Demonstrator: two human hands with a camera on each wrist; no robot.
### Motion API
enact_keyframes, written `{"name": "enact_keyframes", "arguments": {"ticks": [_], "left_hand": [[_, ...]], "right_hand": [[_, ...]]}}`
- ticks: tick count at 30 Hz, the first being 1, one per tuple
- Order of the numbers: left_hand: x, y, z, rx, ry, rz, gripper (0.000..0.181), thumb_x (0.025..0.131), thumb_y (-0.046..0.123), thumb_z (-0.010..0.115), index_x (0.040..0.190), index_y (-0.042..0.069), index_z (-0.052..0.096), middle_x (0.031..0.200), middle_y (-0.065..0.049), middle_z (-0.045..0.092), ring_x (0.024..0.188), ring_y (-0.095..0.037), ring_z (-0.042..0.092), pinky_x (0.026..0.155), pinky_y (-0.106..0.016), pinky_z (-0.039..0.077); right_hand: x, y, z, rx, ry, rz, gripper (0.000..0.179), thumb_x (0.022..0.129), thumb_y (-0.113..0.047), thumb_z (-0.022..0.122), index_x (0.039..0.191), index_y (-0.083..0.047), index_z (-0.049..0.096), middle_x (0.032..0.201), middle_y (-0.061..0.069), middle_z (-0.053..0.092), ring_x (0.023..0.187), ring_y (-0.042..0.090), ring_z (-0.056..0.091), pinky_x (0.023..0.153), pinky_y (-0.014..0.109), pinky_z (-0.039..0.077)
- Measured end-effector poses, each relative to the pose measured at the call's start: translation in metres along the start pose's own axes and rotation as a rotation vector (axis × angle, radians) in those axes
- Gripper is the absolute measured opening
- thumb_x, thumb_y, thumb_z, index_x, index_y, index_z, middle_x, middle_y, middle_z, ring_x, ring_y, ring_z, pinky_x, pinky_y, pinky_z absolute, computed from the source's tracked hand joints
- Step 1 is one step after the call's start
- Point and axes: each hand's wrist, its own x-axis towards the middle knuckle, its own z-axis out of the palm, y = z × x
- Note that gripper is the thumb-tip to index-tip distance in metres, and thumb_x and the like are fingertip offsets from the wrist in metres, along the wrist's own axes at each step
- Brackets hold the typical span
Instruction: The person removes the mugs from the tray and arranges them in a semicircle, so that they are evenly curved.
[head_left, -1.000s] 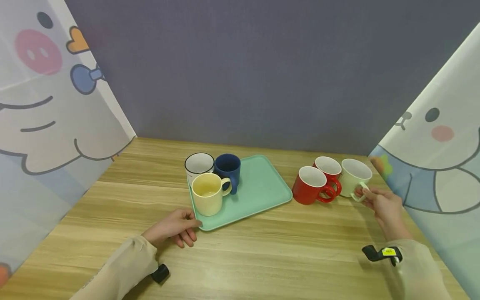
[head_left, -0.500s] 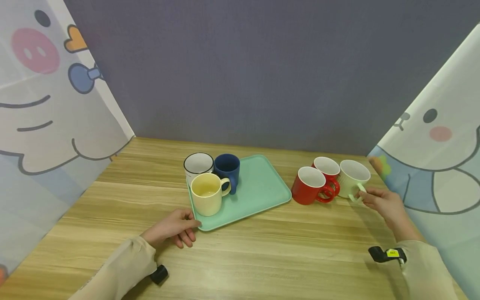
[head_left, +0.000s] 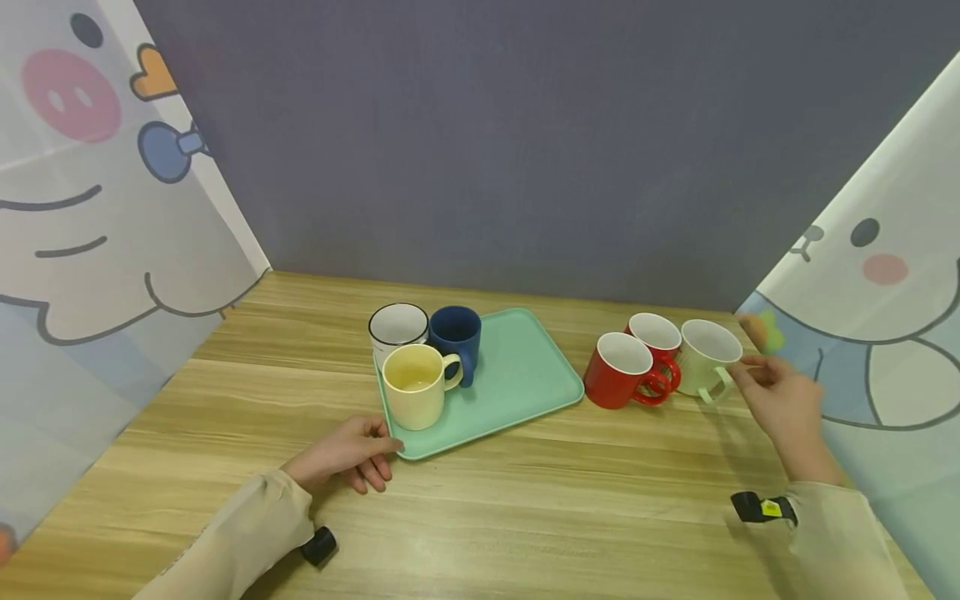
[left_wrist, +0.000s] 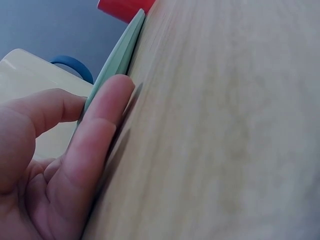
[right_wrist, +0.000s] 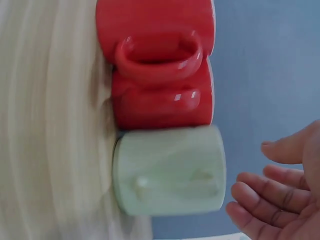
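My left hand (head_left: 347, 452) pinches the near left corner of a mint-green tray (head_left: 517, 358); the left wrist view shows the thumb on the rim and fingers under it. On the tray stand a yellow mug (head_left: 415, 404), a navy mug (head_left: 455, 343) and a white mug with a black rim (head_left: 384, 352), partly hidden by the yellow one. At the right, a pale green mug (head_left: 697, 371) stands upright on the table with its handle facing me. My right hand (head_left: 783, 404) is beside it, holding nothing; in the right wrist view its fingers are apart from the mug.
Two red mugs (head_left: 611, 385) stand close together between the tray and the pale green mug, handles toward the right. A grey panel (head_left: 495, 150) rises behind the wooden table (head_left: 540, 525). Cartoon-printed sheets (head_left: 112, 225) flank both sides.
My right hand has let go of the pale green mug's handle and risen slightly toward its rim. That mug shifted barely leftward earlier. My left hand and the tray have stayed put.
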Motion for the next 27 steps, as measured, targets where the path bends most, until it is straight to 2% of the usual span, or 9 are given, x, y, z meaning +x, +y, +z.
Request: {"name": "enact_keyframes", "arguments": {"ticks": [2,7,9,11,13,16,21,24,27], "left_hand": [[0.000,0.000,0.000,-0.001,-0.001,-0.003,0.024,0.099,0.023,0.060,0.091,0.002,0.052,0.070,-0.009,0.068,0.056,-0.017,0.068,0.043,-0.025,0.053],[-0.001,0.000,0.000,0.000,-0.002,0.000,0.024,0.098,0.023,0.061,0.091,0.002,0.052,0.070,-0.009,0.068,0.056,-0.017,0.069,0.043,-0.025,0.053],[0.000,0.000,-0.001,0.000,-0.003,0.003,0.025,0.098,0.023,0.061,0.091,0.002,0.052,0.070,-0.009,0.068,0.056,-0.017,0.069,0.043,-0.025,0.053],[-0.001,0.000,-0.001,-0.001,-0.007,0.004,0.025,0.098,0.023,0.061,0.091,0.002,0.051,0.070,-0.009,0.068,0.056,-0.017,0.069,0.044,-0.025,0.053],[0.000,-0.001,-0.002,-0.003,-0.007,0.001,0.025,0.098,0.023,0.061,0.091,0.002,0.052,0.070,-0.010,0.068,0.057,-0.018,0.069,0.044,-0.025,0.053],[0.000,-0.002,-0.002,-0.002,-0.007,-0.004,0.025,0.098,0.024,0.061,0.091,0.001,0.052,0.071,-0.010,0.069,0.057,-0.018,0.069,0.044,-0.025,0.053],[0.001,-0.002,-0.002,-0.004,-0.010,-0.002,0.026,0.098,0.024,0.061,0.091,0.001,0.052,0.071,-0.011,0.069,0.058,-0.018,0.069,0.045,-0.025,0.054],[0.001,-0.002,-0.002,-0.005,-0.011,-0.002,0.026,0.098,0.024,0.061,0.091,0.001,0.052,0.071,-0.010,0.069,0.058,-0.017,0.069,0.045,-0.025,0.054],[0.001,-0.002,-0.002,-0.002,-0.007,-0.002,0.026,0.098,0.024,0.061,0.091,0.001,0.052,0.071,-0.010,0.069,0.058,-0.017,0.069,0.045,-0.025,0.053]], "right_hand": [[-0.002,-0.007,0.003,0.040,0.038,-0.017,0.029,0.095,-0.013,0.066,0.111,0.011,0.064,0.088,0.029,0.070,0.061,-0.023,0.041,0.051,0.010,0.038],[-0.006,-0.032,0.015,0.125,0.112,-0.091,0.021,0.091,-0.009,0.070,0.105,0.007,0.068,0.073,0.005,0.070,0.061,-0.022,0.047,0.053,0.005,0.040],[-0.008,-0.045,0.021,0.144,0.112,-0.136,0.019,0.090,-0.008,0.071,0.102,0.005,0.069,0.072,0.003,0.070,0.062,-0.022,0.048,0.056,0.004,0.040],[-0.010,-0.057,0.029,0.164,0.103,-0.199,0.016,0.089,-0.006,0.072,0.099,0.005,0.069,0.075,0.012,0.071,0.064,-0.023,0.048,0.059,0.003,0.041],[-0.011,-0.068,0.038,0.194,0.071,-0.263,0.014,0.087,-0.003,0.073,0.097,0.005,0.068,0.075,0.016,0.071,0.064,-0.020,0.050,0.060,0.003,0.042],[-0.013,-0.084,0.056,0.217,0.011,-0.346,0.013,0.084,0.001,0.075,0.094,0.003,0.068,0.073,0.012,0.070,0.063,-0.007,0.059,0.059,0.006,0.046],[-0.017,-0.107,0.085,0.222,-0.093,-0.446,0.014,0.081,0.000,0.076,0.092,0.000,0.068,0.073,0.005,0.070,0.061,0.019,0.068,0.057,0.024,0.055],[-0.019,-0.120,0.099,0.250,-0.156,-0.488,0.014,0.082,-0.002,0.077,0.093,0.001,0.069,0.074,0.004,0.070,0.062,0.020,0.067,0.057,0.030,0.056],[-0.022,-0.131,0.112,0.280,-0.197,-0.506,0.015,0.083,-0.006,0.078,0.093,0.001,0.070,0.071,0.002,0.068,0.061,0.017,0.066,0.055,0.030,0.055]]}}
